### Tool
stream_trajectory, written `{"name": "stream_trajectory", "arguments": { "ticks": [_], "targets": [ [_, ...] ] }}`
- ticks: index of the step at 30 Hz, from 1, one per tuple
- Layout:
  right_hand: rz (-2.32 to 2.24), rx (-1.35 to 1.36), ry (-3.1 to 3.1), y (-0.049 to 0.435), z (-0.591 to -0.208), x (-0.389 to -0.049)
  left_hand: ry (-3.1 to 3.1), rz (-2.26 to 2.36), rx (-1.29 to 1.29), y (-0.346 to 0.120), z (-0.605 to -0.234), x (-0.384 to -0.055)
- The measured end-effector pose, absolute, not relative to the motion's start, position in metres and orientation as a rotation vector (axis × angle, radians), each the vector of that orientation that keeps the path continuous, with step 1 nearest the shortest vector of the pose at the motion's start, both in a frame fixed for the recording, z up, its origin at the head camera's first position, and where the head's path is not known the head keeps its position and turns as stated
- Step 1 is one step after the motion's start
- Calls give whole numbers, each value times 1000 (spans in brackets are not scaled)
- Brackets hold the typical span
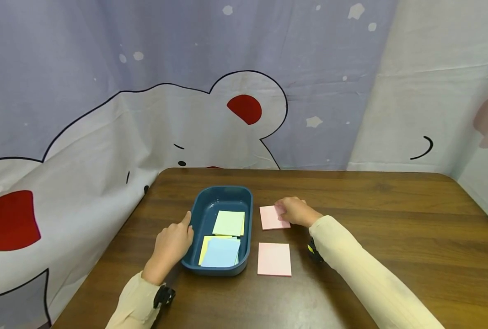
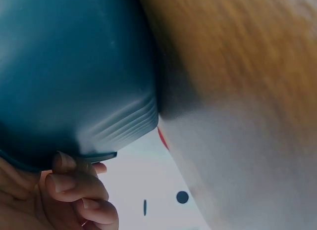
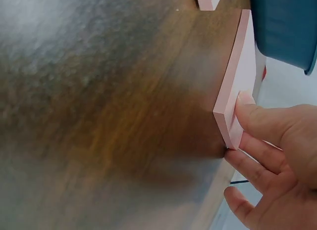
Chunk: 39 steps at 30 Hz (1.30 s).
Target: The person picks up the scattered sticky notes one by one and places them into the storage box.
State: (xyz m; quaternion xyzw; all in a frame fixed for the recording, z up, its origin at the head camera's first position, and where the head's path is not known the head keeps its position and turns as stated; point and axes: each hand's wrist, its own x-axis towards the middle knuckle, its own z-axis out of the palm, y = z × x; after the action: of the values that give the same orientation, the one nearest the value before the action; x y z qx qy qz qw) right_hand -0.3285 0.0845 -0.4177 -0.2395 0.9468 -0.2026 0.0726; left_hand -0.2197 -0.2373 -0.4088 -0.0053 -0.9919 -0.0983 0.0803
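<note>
In the head view my right hand pinches a pink sticky note pad by its right end. The right wrist view shows the thumb on top of the pad and the other fingers at its far edge. A second pink sticky note pad lies flat nearer to me. My left hand grips the left rim of a dark blue plastic bin, fingers curled under the lip. Inside the bin lie a pale green sticky note pad and a light blue one, with yellow edges showing beneath both.
Everything stands on a brown wooden table. A patterned cloth with cartoon bears hangs behind the table's far edge and along its left side. Both wrists wear dark straps, the left strap below the bin's front corner.
</note>
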Motion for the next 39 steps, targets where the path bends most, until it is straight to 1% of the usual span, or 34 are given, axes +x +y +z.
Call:
{"name": "stream_trajectory", "arguments": {
  "ticks": [12, 21, 27, 39],
  "targets": [
    [-587, -719, 2880, 80, -411, -327, -2971, -311, -21, -238, -408, -219],
    [-593, -755, 2925, 80, -411, -327, -2969, -314, -23, -239, -408, -218],
    [-628, -725, 2943, 81, -412, -330, -2972, -322, -22, -239, -409, -218],
    [-869, -656, 2933, 90, -403, -334, -2968, -322, -23, -238, -408, -218]
  ]
}}
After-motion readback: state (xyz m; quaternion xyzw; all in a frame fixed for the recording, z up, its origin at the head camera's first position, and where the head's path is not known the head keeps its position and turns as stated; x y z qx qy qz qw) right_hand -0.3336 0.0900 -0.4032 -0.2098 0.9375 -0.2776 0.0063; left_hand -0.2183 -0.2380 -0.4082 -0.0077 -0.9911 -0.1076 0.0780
